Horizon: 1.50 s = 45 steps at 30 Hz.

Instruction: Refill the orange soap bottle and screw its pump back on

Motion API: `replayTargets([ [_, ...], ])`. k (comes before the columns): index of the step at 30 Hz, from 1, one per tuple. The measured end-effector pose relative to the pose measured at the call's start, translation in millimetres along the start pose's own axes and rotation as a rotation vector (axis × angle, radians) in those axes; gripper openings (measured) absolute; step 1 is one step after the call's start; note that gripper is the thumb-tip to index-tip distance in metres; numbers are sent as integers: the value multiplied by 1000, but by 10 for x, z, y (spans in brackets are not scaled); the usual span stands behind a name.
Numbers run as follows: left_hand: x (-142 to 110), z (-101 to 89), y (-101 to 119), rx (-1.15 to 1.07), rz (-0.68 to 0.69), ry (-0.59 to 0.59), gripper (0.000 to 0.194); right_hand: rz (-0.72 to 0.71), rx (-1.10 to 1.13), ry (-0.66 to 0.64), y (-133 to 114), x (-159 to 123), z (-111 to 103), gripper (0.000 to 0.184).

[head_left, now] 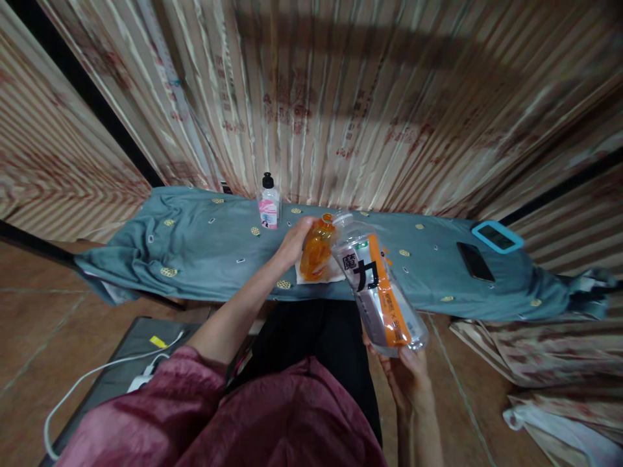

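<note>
My left hand [292, 243] is wrapped round a small orange bottle [317, 250], which stands tilted over a white cloth [335, 272] on the blue-grey covered table [204, 246]. My right hand [406, 370] grips the base of a large clear bottle [379, 285] with an orange label and black characters. That bottle is tipped, and its mouth [341, 220] sits right at the top of the orange bottle.
A small clear bottle with a black cap and pink label [268, 202] stands at the table's back. A dark phone [475, 261] and a blue-framed phone [497, 236] lie at the right. Striped curtains hang behind. A white cable [97, 373] lies lower left.
</note>
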<state>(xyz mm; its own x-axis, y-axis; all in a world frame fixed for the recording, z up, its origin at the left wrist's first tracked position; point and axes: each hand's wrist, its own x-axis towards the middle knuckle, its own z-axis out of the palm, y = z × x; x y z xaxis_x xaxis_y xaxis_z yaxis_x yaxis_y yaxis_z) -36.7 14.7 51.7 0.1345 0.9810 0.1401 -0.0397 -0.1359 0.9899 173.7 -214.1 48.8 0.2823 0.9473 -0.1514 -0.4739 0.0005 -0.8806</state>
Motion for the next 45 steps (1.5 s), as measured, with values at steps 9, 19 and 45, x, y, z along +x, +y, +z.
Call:
replayTargets([
  [9,-16,26,-19,35,64,14,56,-23,50,-29,26,43,18,48],
  [19,-77,67,15,17,5,35,52,-17,98,36,98,136,-23,39],
  [45,-362,48,2,-37,46,-38,87,132,450,-157,322,300,66,40],
])
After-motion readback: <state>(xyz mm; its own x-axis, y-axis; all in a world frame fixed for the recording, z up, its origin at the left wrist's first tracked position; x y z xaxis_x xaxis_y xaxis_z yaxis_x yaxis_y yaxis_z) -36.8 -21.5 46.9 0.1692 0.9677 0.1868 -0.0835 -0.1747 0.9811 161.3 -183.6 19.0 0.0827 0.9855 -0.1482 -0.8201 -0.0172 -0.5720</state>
